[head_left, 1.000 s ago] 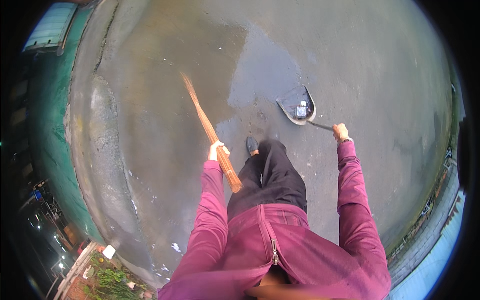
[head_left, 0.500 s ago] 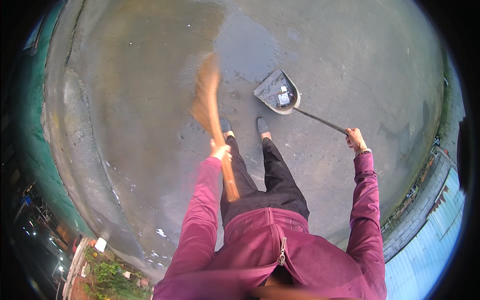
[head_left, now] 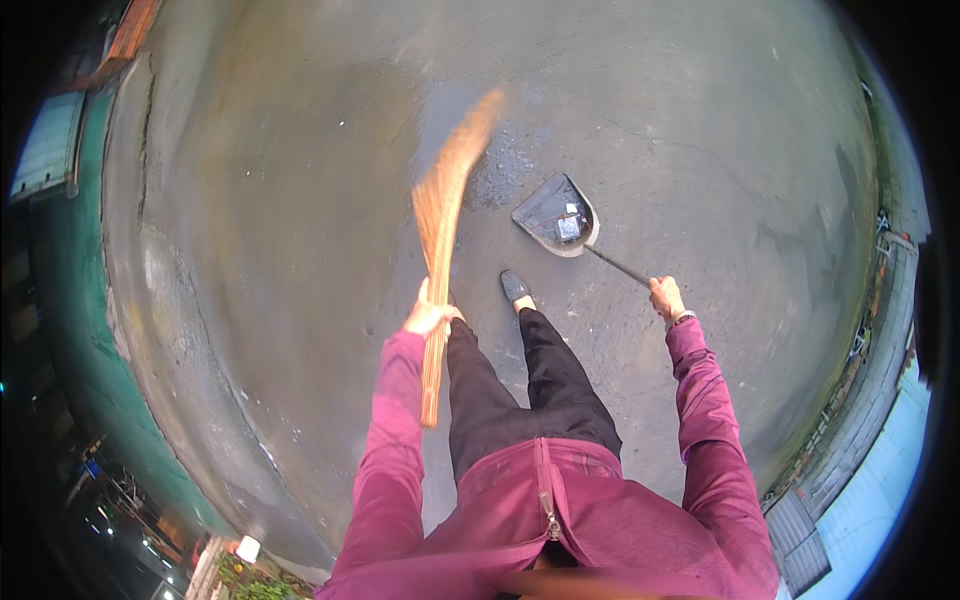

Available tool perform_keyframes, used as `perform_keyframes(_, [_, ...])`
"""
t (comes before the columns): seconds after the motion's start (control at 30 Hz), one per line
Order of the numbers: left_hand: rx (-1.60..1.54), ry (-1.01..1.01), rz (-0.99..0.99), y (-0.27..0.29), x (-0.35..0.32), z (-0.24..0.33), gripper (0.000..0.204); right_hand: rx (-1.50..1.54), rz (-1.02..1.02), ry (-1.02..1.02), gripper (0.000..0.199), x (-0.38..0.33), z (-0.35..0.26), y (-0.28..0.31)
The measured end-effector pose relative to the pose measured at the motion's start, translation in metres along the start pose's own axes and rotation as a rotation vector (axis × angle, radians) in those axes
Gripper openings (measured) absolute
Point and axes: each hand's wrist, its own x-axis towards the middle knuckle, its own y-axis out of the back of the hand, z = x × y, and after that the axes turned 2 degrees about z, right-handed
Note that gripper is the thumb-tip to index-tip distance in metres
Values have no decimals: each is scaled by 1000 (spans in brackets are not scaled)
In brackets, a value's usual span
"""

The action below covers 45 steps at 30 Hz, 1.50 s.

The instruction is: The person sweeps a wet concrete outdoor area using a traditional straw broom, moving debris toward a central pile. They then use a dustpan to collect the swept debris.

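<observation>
A straw broom (head_left: 452, 190) is held in my left hand (head_left: 430, 310), with the fingers wrapped round its bundled handle. Its fanned bristles point ahead and slightly right, their tip smeared by motion; I cannot tell whether they touch the ground. My right hand (head_left: 667, 298) is closed round the end of a thin dark handle. That handle runs to a grey dustpan (head_left: 540, 212) in front of my feet, its mouth turned toward the broom's side. Inside the dustpan lie small pale pieces of litter (head_left: 569, 226) and some dark bits.
Wet patches mark the concrete ground (head_left: 300, 230), with a damp speckled spot (head_left: 507, 165) between broom and dustpan. A green wall (head_left: 85, 330) curves along the left. At lower left are a white pot (head_left: 247, 549) and plants (head_left: 255, 582); a light-blue corrugated sheet (head_left: 880, 480) stands at right.
The broom's bristles have swung to the right, toward the dustpan's side. My right hand has come inward and slightly down, and the dustpan sits a little lower in view.
</observation>
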Motion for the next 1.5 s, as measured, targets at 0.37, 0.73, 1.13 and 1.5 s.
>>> perform_keyframes(0.37, [499, 228, -137, -47, 19, -61, 101, -152, 26, 124, 39, 9, -12, -9])
perform_keyframes(0.73, [-255, -93, 195, 106, 25, -13, 99, -123, 112, 129, 39, 7, -4, -16])
perform_keyframes(1.13, [662, 87, 527, 133, 103, 31, 93, -11, 136, 29, 32, -3, -18, -17])
perform_keyframes(1.5, [377, 33, 29, 14, -118, -125, 105, 28, -37, -54, 29, 65, 7, -21])
